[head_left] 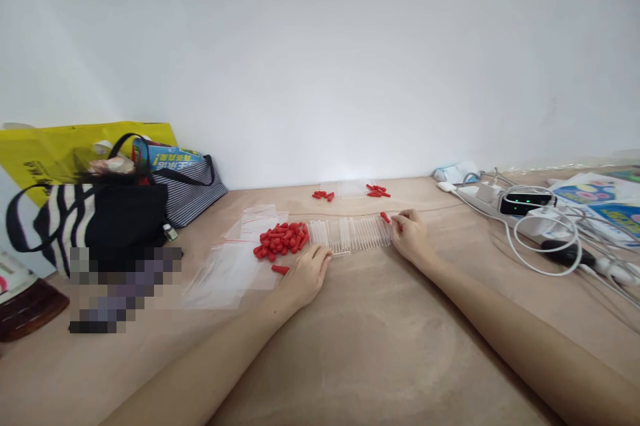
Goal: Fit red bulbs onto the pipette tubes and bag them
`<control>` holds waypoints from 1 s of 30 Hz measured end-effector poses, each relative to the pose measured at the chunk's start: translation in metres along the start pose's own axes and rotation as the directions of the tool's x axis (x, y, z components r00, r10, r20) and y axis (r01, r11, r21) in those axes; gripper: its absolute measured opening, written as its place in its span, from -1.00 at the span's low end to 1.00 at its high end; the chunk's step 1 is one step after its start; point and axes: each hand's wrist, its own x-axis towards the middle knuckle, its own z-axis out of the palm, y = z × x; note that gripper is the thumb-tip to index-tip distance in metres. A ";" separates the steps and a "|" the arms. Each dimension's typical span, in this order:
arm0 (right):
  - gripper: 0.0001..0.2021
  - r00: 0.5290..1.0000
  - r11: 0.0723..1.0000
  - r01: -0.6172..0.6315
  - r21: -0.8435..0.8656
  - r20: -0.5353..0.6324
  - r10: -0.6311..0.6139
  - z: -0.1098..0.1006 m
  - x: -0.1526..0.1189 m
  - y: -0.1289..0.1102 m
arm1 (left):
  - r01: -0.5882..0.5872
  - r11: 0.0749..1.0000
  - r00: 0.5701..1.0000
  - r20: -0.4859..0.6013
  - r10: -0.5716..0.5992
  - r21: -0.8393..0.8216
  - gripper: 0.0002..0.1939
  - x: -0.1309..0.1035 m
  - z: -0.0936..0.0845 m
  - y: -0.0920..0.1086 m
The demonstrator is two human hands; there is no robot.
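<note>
A row of thin clear tubes [367, 233] lies side by side on the table between my hands. My left hand [307, 274] is closed at the row's left end, its fingertips on a single thin tube [343, 253] lying crosswise in front of the others. One loose red rubber bulb [280, 269] shows just left of that hand; whether they touch I cannot tell. Behind it is a heap of red rubber bulbs [281, 239]. At the right end of the row, my right hand [411, 236] pinches a red rubber bulb [385, 217] that points up and left.
Clear plastic bags [220, 279] lie left of the heap. Farther back are small groups of red pieces [377, 191] with more tubes [351, 191]. Black-and-white and striped bags [193, 193] stand left. White cables [540, 273], a power strip [485, 194] and printed sheets [590, 196] lie right.
</note>
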 end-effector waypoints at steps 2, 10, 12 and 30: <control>-0.74 0.993 0.972 0.119 0.200 -0.005 -0.120 -0.001 -0.007 -0.011 | 0.016 1.000 1.000 -0.006 -0.016 -0.017 -0.83 0.000 0.002 -0.002; -0.74 0.926 0.833 0.121 0.540 0.240 -0.290 -0.001 -0.031 -0.051 | 0.033 0.999 0.999 0.020 -0.032 -0.039 -0.85 0.000 0.000 -0.001; -0.79 0.904 0.823 0.096 0.559 0.298 -0.307 -0.002 -0.032 -0.055 | 0.031 0.999 0.999 0.016 -0.030 -0.041 -0.84 0.000 0.000 0.000; -0.82 0.844 0.775 0.140 0.617 0.336 -0.419 -0.014 -0.032 -0.067 | -0.105 0.994 0.993 -0.055 0.105 0.012 -0.78 -0.001 -0.001 -0.004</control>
